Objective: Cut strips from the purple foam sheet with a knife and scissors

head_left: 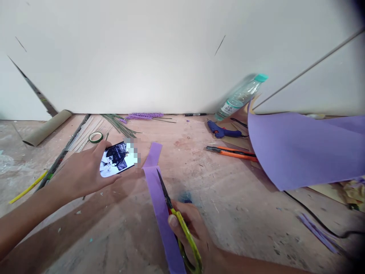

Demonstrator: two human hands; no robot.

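Right hand (191,224): fingers closed through the handles of yellow-green scissors (178,224), blades shut or nearly so, tips lying over a purple foam strip (159,205) that runs along the worn wooden floor (228,198). Left hand (82,171): curled around a phone (116,160), screen lit, held just above the floor beside the strip's far end. Beyond: green tape roll (96,137), cardboard tube (47,127), lavender sprigs (144,115). Right side: blue glue gun (224,131), orange utility knife (230,152), plastic bottle (242,95), large purple foam sheet (305,148).
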